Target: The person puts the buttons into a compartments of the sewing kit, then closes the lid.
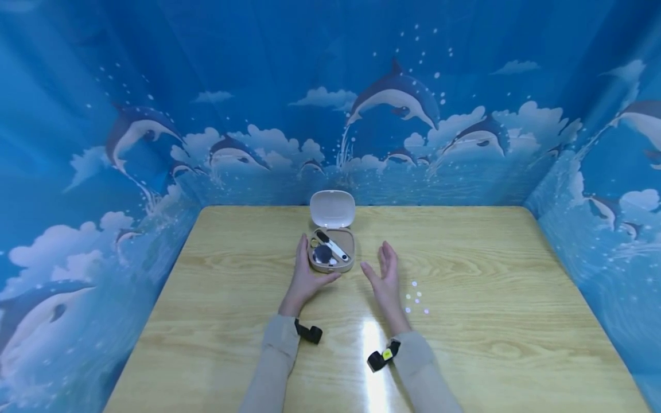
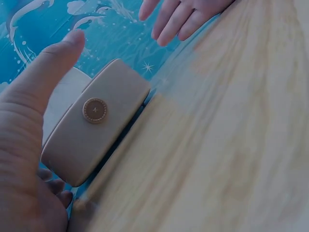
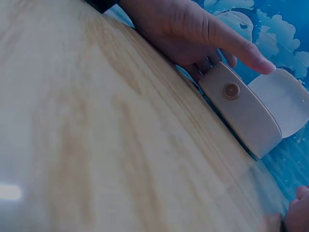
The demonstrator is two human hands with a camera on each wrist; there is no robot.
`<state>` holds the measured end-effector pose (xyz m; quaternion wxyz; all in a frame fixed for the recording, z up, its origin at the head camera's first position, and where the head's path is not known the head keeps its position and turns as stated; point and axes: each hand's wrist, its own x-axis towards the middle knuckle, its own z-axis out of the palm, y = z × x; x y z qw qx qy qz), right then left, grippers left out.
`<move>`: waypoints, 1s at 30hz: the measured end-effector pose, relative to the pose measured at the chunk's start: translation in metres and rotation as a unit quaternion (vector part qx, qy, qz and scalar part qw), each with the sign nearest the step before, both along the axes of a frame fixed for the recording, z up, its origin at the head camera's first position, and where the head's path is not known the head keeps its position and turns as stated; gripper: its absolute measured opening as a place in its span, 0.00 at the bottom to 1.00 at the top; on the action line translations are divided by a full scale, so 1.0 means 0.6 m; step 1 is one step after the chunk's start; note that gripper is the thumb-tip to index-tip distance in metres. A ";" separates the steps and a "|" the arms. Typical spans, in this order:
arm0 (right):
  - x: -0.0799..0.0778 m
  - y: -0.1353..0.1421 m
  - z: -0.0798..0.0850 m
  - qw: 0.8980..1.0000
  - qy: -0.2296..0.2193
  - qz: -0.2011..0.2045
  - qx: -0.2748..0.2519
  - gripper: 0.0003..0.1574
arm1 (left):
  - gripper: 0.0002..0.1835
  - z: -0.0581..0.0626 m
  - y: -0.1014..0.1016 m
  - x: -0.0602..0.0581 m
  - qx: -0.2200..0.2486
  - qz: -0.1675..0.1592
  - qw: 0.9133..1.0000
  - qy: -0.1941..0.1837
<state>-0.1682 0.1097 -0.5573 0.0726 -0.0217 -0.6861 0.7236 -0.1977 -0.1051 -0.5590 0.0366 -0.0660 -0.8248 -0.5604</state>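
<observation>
A small beige box (image 1: 353,244) stands on the table with its white lid (image 1: 333,209) raised at the back. Inside lie a slim white-and-black tool (image 1: 335,248), a dark round piece (image 1: 322,254) and a small gold-coloured ring (image 1: 314,243). My left hand (image 1: 304,281) is at the box's left side, fingers extended along it and thumb stretched across near the front; whether it touches is unclear. To the right of the box, my right hand (image 1: 387,284) is held apart from it, fingers loosely extended, holding nothing. A round button-like clasp (image 2: 95,110) marks the box's front.
Several small pale round pieces (image 1: 417,300) lie on the wooden table (image 1: 490,321) to the right of my right forearm. A blue dolphin-print curtain (image 1: 289,74) surrounds the table's back and sides. Each wrist carries a black strapped device (image 1: 310,334).
</observation>
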 end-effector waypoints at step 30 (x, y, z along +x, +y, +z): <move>-0.015 -0.024 -0.005 0.954 -0.027 0.068 0.291 0.59 | 0.66 0.004 -0.001 0.001 -0.022 0.007 1.000 0.009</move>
